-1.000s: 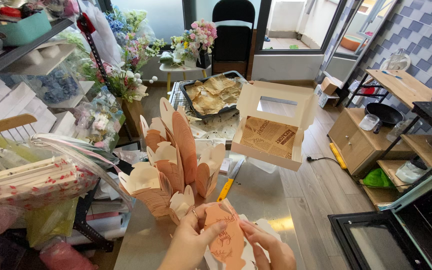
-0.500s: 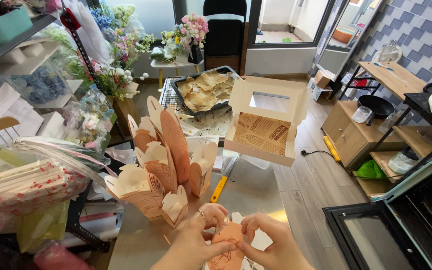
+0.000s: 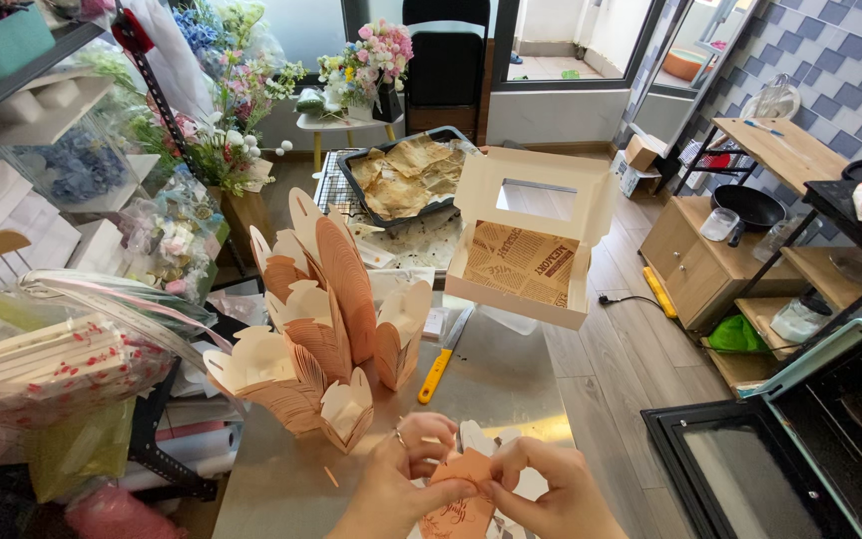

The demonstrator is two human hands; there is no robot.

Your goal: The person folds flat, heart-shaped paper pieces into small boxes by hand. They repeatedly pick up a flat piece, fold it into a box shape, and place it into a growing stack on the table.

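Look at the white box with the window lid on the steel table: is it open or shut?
Open. The white box has its window lid raised behind it, and the printed brown paper lining inside shows. Nothing else is visible in it.

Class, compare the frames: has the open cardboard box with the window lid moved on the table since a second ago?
No. The open box sits beside the baking tray and above the yellow-handled knife, as before; only the head camera shifted.

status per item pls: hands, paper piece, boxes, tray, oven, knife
left hand: pinching the paper piece
right hand: pinching the paper piece
paper piece: partly folded
window box: lid open, paper liner inside
cluster of paper boxes: upright, tops open
baking tray: full
oven: door open
knife: flat on table, untouched
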